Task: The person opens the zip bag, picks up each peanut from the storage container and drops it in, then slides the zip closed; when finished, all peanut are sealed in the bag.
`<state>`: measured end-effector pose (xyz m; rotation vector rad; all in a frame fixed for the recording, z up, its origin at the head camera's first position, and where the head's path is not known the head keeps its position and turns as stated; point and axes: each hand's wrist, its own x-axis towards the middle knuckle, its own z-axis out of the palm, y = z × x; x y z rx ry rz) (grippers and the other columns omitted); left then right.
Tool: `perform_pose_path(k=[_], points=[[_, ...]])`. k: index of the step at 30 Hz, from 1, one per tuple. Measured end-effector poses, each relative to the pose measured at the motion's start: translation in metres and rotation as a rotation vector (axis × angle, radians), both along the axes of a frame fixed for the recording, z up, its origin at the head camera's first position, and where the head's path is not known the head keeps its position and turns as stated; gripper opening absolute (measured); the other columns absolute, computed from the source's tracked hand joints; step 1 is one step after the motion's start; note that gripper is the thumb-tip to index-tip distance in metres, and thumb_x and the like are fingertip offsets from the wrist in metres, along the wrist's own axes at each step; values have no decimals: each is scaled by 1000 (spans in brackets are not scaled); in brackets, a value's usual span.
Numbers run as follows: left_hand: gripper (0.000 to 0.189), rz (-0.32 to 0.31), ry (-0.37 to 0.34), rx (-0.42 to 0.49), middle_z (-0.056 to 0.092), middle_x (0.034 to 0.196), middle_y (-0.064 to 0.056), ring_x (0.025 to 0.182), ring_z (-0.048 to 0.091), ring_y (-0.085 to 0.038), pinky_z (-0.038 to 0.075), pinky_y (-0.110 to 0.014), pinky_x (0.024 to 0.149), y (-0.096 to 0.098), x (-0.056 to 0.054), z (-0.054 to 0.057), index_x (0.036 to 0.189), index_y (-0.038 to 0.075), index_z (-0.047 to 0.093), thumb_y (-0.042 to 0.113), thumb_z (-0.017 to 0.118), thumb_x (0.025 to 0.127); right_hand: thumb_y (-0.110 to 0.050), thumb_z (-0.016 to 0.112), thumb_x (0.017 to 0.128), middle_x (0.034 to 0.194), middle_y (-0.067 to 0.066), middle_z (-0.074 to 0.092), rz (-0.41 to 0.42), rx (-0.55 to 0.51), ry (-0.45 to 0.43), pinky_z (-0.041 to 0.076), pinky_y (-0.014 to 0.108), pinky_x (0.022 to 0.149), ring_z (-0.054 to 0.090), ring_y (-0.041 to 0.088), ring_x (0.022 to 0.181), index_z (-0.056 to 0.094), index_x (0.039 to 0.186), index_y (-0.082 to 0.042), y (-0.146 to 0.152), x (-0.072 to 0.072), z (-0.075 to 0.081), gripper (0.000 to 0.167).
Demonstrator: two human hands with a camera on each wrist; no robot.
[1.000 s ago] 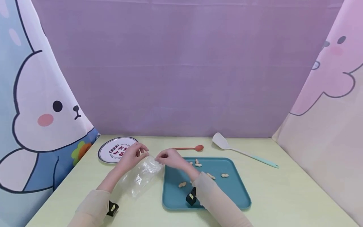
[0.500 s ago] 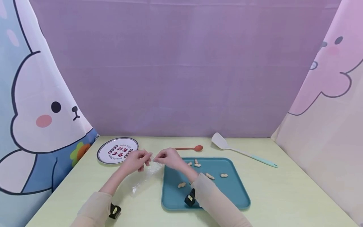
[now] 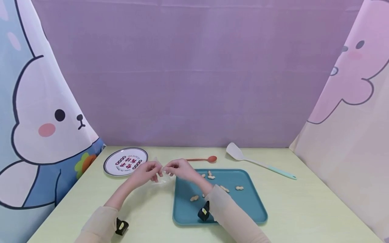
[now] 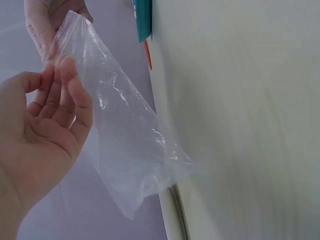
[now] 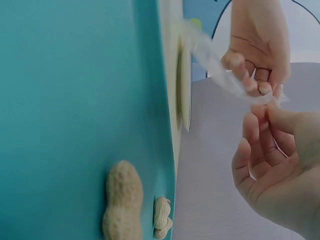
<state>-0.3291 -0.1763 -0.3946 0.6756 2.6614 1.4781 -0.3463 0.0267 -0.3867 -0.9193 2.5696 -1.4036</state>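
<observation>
A clear plastic bag (image 4: 117,110) hangs between my two hands, above the table. My left hand (image 3: 146,173) pinches its upper edge between thumb and fingertips; the left wrist view shows the film spreading out beyond the fingers. Close beside it, my right hand (image 3: 181,168) pinches the same edge, its thumb and fingertips meeting at the film in the right wrist view. The hands are almost touching at the fingertips. Below and to the right lies a teal tray (image 3: 252,209) with several peanuts (image 3: 239,188) in their shells, partly hidden by the right forearm.
A white plate (image 3: 113,162) with red lettering lies at the back left. Behind the tray are a red spoon (image 3: 212,159) and a white spatula (image 3: 235,152) with a mint handle. A purple cloth (image 3: 194,77) hangs along the table's back edge.
The left hand has come lower and closer to the right hand, off the plate. The bag, earlier spread down toward the table, now shows only a small part near the fingers in the head view.
</observation>
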Motion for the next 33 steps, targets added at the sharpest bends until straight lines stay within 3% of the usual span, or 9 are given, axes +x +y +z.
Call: perform_pose_path(k=[5,8,12,19,24,28,31,33], points=[[25,-38,1,18,68,91,-11,71,65,-17,54,-25,69,0,1,0,89,3,61,22,49,98,-17,58,93,92,12,70,18,-4,-4,50,20,63,65,31,81,71,102,-6,-2,1,0,19],[24,-49,5,27,68,92,-12,72,66,-16,54,-26,71,-1,2,-1,88,1,61,20,49,98,-18,58,93,89,10,70,11,9,15,49,18,62,64,26,76,71,99,-6,-2,3,1,18],[20,-16,40,11,69,86,-8,69,66,-15,53,-25,72,0,4,-4,84,4,61,16,51,96,-23,59,93,84,2,69,-3,45,53,49,18,60,62,13,70,72,97,-11,-1,7,4,18],[14,49,154,-2,66,74,-3,55,60,-10,53,-26,59,6,5,-4,77,6,59,6,54,91,-21,60,92,78,1,67,-23,65,101,45,17,54,64,28,75,72,95,-10,-3,4,7,16],[12,98,125,-10,65,70,-3,51,58,-12,50,-26,53,8,7,0,77,5,59,3,53,86,-19,61,92,75,6,68,-40,48,105,42,16,51,61,19,65,72,93,-7,-6,7,9,17],[12,127,101,-17,64,69,-2,51,58,-14,53,-31,54,9,7,1,74,6,59,3,52,84,-19,61,92,71,2,66,-52,34,110,42,16,49,52,6,56,73,91,-8,-8,7,11,17],[11,141,95,-24,63,68,-1,51,58,-14,53,-31,54,8,7,2,74,7,58,3,52,83,-20,60,92,71,1,66,-71,-1,104,46,18,50,53,6,56,72,92,-7,-7,3,9,18],[11,139,91,-38,63,67,-1,51,58,-15,52,-29,54,7,9,3,74,6,58,3,52,82,-19,60,92,71,2,66,-108,-41,90,49,21,50,58,12,59,72,91,-6,-4,-1,8,18]])
